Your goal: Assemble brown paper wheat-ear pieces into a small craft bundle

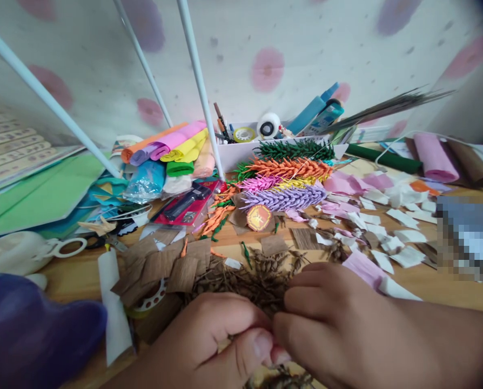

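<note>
My left hand (pixel 221 337) and my right hand (pixel 326 319) meet at the bottom middle, both closed with fingertips pressed together. Whatever they pinch is hidden by the fingers. Just beyond them lies a heap of brown twisted paper pieces (pixel 241 281), and more brown twisted pieces (pixel 282 378) show below the hands. Flat squares of brown crepe paper (pixel 156 265) are piled left of the heap. Behind it rest finished-looking paper wheat ears: a purple one (pixel 284 198), an orange one (pixel 294 168) and a dark green one (pixel 296 149).
White and pink paper scraps (pixel 403 237) spread on the right, near crepe rolls (pixel 434 156). A purple object (pixel 34 329) and a white cup (pixel 14 251) stand at left. White poles (pixel 196 81) rise behind. A box of tapes and tools (pixel 241 154) sits by the wall.
</note>
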Action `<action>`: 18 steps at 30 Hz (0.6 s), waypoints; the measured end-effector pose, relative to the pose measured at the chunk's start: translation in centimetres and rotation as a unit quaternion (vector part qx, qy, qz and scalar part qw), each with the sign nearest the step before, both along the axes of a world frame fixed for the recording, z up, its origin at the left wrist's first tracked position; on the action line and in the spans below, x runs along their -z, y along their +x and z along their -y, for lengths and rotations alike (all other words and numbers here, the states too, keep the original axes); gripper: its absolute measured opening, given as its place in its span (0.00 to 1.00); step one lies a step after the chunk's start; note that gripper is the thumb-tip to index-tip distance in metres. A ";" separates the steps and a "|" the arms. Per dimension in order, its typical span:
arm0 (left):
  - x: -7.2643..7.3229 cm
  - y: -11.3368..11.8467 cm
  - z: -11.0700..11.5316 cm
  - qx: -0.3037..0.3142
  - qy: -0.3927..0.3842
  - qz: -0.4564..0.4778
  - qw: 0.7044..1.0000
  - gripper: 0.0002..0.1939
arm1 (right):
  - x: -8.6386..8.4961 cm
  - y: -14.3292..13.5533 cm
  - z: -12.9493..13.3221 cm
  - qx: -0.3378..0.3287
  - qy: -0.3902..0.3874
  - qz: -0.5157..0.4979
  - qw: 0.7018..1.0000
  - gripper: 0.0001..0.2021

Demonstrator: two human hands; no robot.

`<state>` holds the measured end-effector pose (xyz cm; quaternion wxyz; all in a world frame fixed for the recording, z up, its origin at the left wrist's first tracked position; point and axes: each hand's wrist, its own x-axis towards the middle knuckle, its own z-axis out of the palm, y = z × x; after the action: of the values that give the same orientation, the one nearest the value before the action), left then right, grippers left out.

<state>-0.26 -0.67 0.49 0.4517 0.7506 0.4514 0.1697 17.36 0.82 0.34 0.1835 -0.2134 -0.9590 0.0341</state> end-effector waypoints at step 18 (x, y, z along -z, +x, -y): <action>0.0 -0.5 0.0 -0.098 0.256 0.023 0.961 0.05 | -0.5 1.2 -2.5 0.144 -0.262 -0.130 0.945 0.13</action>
<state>-0.73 -0.67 0.50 0.2361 0.7891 0.4536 0.3403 18.59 3.30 0.80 0.2467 -0.3833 -0.8433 0.2848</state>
